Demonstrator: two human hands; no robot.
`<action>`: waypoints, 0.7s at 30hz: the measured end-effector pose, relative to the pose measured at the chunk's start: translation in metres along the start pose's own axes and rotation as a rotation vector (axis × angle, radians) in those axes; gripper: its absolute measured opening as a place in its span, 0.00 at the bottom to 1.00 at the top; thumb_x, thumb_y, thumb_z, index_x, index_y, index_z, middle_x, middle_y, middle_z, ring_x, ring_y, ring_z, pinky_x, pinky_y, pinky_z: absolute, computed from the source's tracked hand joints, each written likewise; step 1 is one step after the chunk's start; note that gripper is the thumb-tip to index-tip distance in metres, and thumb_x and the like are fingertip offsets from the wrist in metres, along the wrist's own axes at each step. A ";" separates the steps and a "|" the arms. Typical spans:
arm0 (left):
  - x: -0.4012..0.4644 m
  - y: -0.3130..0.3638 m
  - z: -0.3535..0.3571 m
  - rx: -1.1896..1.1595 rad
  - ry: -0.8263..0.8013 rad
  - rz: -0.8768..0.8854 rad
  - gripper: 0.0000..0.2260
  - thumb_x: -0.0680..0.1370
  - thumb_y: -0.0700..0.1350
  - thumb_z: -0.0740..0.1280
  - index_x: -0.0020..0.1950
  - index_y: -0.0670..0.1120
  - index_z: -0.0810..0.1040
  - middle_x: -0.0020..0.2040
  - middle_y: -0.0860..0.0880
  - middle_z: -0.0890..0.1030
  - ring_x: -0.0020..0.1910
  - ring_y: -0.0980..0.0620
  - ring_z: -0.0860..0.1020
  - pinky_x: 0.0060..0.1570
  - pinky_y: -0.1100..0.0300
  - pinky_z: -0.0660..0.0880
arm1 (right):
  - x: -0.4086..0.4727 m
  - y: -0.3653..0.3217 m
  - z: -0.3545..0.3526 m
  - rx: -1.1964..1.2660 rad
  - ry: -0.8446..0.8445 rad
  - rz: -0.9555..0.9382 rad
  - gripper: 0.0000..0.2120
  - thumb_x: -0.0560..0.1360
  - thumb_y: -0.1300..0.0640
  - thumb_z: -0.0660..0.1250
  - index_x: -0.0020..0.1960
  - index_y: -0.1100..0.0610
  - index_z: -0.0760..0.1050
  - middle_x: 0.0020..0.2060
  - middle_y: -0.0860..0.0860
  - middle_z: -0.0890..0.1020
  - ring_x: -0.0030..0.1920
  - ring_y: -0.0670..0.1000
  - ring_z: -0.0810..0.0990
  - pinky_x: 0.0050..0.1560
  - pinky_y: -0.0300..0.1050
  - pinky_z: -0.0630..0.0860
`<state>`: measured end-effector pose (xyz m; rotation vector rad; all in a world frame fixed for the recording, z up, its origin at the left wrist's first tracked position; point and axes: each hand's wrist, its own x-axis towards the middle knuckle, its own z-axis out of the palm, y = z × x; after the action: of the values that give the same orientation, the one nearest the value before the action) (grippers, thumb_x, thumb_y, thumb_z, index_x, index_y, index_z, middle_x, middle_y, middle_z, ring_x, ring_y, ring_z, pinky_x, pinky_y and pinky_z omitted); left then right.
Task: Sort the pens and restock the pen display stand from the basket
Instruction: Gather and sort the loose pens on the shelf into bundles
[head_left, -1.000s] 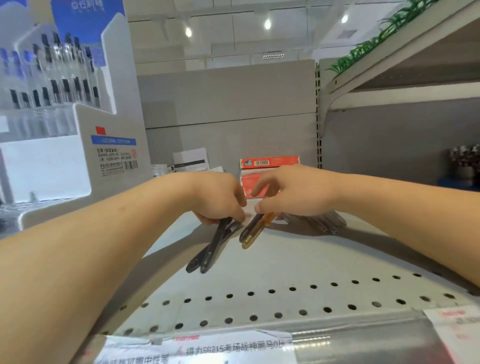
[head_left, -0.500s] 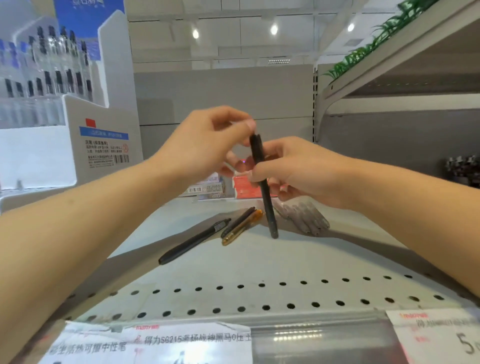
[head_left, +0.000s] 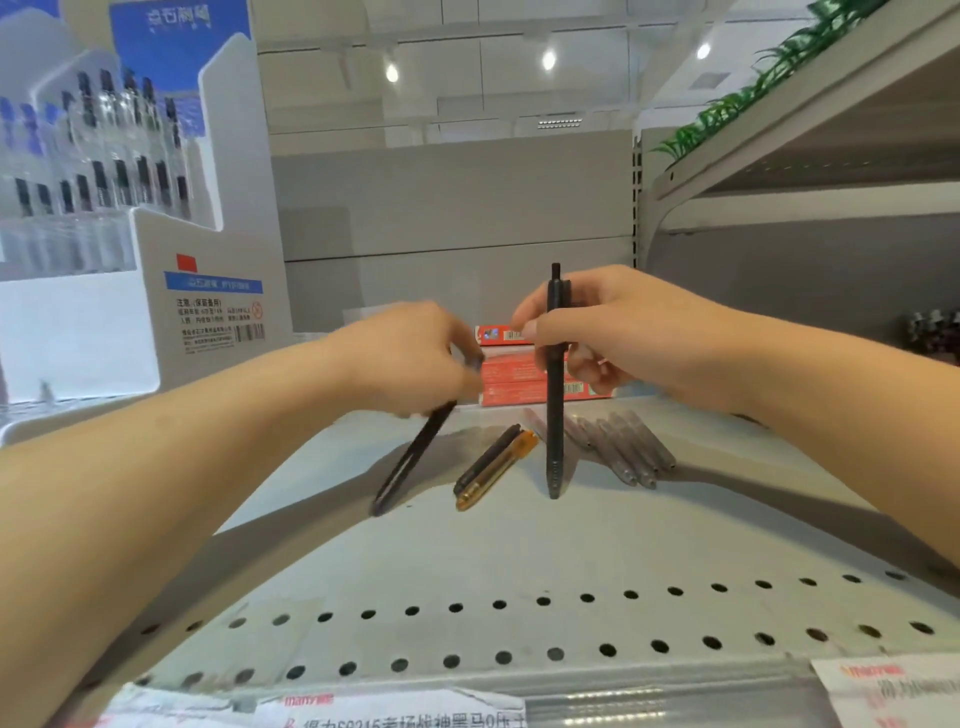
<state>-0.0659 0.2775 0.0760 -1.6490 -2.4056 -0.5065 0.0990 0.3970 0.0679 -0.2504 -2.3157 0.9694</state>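
Note:
My right hand (head_left: 613, 332) grips a black pen (head_left: 555, 415) that stands upright with its tip on the metal shelf (head_left: 519, 545). My left hand (head_left: 415, 353), blurred, holds the upper end of a second black pen (head_left: 410, 462) that slants down to the shelf. Between them lie a dark pen (head_left: 485, 458) and an amber pen (head_left: 498, 470) side by side. A row of several grey translucent pens (head_left: 623, 447) lies to the right, behind the upright pen. The white pen display stand (head_left: 104, 234) with rows of pens rises at the left.
Red boxes (head_left: 519, 374) are stacked at the back of the shelf behind my hands. An upper shelf (head_left: 805, 130) with green fake plants overhangs on the right. Price labels (head_left: 405, 712) line the front rail. Dark small items (head_left: 932, 332) stand far right.
My left hand has let go of the upright pen's top and dropped to the black pen on the shelf, lifting its end. My right hand still holds the upright pen, now straighter.

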 end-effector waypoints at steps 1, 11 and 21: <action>0.000 0.001 -0.002 -0.142 0.116 0.005 0.10 0.77 0.52 0.68 0.58 0.58 0.80 0.40 0.56 0.84 0.35 0.58 0.82 0.30 0.63 0.77 | 0.000 0.000 -0.001 -0.016 -0.001 0.002 0.04 0.78 0.55 0.69 0.49 0.49 0.82 0.36 0.48 0.83 0.28 0.46 0.73 0.28 0.38 0.71; -0.025 0.029 -0.007 -0.852 0.175 0.231 0.06 0.80 0.46 0.68 0.55 0.53 0.83 0.47 0.50 0.86 0.39 0.50 0.83 0.34 0.59 0.80 | -0.004 -0.004 0.002 -0.033 -0.057 -0.057 0.05 0.78 0.48 0.71 0.47 0.49 0.82 0.32 0.43 0.80 0.32 0.48 0.71 0.30 0.38 0.71; -0.018 0.015 0.001 -0.161 -0.004 0.071 0.09 0.80 0.53 0.65 0.55 0.55 0.82 0.45 0.54 0.84 0.39 0.56 0.83 0.31 0.64 0.78 | -0.005 -0.006 0.002 -0.015 0.042 -0.026 0.06 0.78 0.58 0.69 0.42 0.56 0.77 0.26 0.46 0.77 0.26 0.45 0.75 0.26 0.37 0.72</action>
<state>-0.0455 0.2673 0.0712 -1.7936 -2.3536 -0.7024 0.1017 0.3899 0.0684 -0.2443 -2.2835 0.9261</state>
